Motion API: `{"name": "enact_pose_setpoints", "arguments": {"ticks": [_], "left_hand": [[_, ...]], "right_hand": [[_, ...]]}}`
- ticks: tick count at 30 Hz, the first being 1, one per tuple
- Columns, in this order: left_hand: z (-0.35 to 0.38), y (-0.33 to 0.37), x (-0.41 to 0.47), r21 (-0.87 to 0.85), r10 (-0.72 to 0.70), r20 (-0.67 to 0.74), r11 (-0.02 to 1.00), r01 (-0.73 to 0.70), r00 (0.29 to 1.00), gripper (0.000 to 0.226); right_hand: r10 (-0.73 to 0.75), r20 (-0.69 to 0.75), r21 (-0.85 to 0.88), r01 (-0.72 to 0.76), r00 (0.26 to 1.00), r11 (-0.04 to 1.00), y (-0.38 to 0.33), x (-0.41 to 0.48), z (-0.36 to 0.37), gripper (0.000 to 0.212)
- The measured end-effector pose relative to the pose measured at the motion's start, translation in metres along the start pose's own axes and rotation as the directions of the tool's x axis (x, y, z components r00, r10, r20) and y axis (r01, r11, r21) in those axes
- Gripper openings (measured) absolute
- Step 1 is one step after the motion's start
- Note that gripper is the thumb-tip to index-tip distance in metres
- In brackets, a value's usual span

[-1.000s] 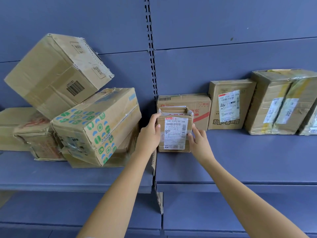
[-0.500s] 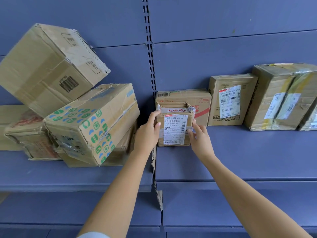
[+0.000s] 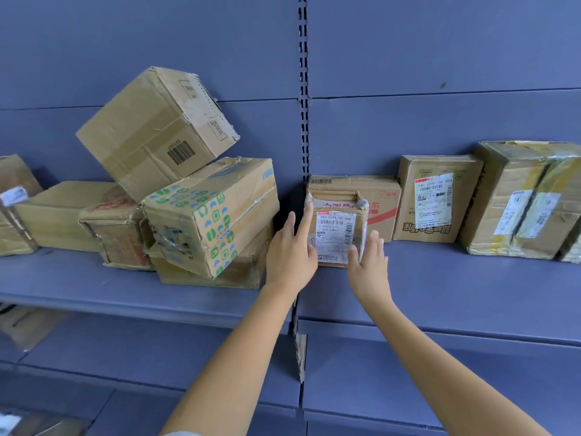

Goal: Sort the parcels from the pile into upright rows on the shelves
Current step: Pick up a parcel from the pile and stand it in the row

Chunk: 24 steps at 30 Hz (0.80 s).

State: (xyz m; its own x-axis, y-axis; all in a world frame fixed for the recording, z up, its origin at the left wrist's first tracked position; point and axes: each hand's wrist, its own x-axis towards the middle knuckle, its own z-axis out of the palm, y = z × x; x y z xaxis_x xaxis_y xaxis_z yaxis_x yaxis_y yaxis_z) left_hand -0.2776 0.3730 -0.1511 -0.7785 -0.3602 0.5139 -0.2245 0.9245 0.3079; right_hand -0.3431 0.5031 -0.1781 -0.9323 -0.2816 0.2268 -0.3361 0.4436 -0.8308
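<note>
A small brown parcel [image 3: 338, 229] with a white label stands upright on the right shelf [image 3: 456, 284], in front of a wider red-printed box [image 3: 382, 196]. My left hand [image 3: 290, 254] is at its left side with fingers straight, the index finger touching the parcel's left edge. My right hand [image 3: 369, 262] is at its lower right corner, fingers straight and blurred. Neither hand grips it. To the left lies a pile of parcels: a tilted plain box [image 3: 157, 130] on a box with green and blue prints [image 3: 210, 215].
Right of the small parcel stand a labelled box [image 3: 435, 198] and a large taped box [image 3: 522, 199] in a row. More boxes [image 3: 63, 212] lie flat at far left. A slotted upright [image 3: 303, 89] divides the shelving. A lower shelf [image 3: 141, 350] runs below.
Both hands have let go of the small parcel and opened, drawing slightly back from its sides. The parcel stays upright on the shelf. The camera view has shifted right.
</note>
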Motion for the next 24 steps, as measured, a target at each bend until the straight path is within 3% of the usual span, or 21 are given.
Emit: {"name": "enact_pose_setpoints", "arguments": {"ticks": [6, 9, 13, 19, 24], "left_hand": [[-0.016, -0.007, -0.031, -0.016, 0.021, -0.144, 1.0, -0.023, 0.989, 0.075], [-0.039, -0.019, -0.047, 0.032, 0.018, -0.288, 0.999, -0.009, 0.957, 0.057], [-0.077, -0.043, -0.082, 0.058, -0.095, -0.396, 0.99, 0.128, 0.913, 0.04], [-0.11, -0.099, -0.155, 0.068, -0.334, -0.304, 0.927, 0.37, 0.892, 0.019], [-0.126, -0.135, -0.171, 0.044, -0.479, -0.228, 0.865, 0.5, 0.848, 0.02]], "right_hand": [[-0.201, -0.125, -0.044, 0.197, 0.972, 0.98, -0.03, -0.027, 0.019, 0.057], [-0.267, -0.059, 0.031, 0.269, 0.962, 0.963, -0.053, -0.045, 0.037, 0.063], [-0.354, 0.046, 0.133, 0.346, 0.934, 0.929, -0.081, -0.077, 0.069, 0.064], [-0.446, 0.306, 0.258, 0.378, 0.841, 0.889, -0.101, -0.144, 0.113, 0.057], [-0.528, 0.361, 0.206, 0.486, 0.769, 0.849, -0.11, -0.166, 0.128, 0.056]]}}
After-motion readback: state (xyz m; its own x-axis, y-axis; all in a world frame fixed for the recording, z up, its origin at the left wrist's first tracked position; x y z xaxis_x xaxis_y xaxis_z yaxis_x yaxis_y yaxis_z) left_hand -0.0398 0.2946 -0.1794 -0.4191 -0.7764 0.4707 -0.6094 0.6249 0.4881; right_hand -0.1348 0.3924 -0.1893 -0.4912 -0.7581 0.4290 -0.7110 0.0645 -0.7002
